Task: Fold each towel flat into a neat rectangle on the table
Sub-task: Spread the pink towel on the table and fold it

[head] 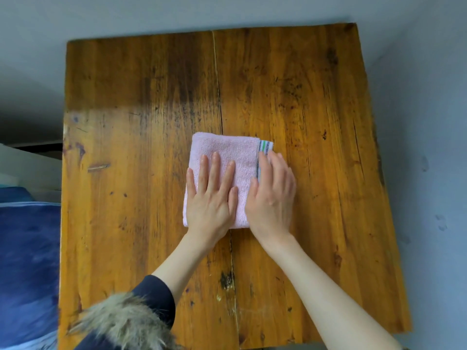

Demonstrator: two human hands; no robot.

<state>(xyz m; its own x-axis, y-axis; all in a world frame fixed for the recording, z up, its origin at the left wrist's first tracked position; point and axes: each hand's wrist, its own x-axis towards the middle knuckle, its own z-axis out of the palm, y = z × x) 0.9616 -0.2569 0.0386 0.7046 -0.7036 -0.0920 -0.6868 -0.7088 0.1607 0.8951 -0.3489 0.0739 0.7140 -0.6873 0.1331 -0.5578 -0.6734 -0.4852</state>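
A pink towel [227, 157], folded into a compact rectangle, is shown lying flat near the middle of a wooden table [126, 122]. A striped band is visible at its right edge. The left hand [212, 195] is laid palm-down on the towel, fingers straight and slightly spread. The right hand [273, 195] is pressed flat over the towel's right edge, fingers extended; nothing is gripped by either.

Pink towel [227, 150], folded into a flat rectangle, striped edge at right, lying mid-table
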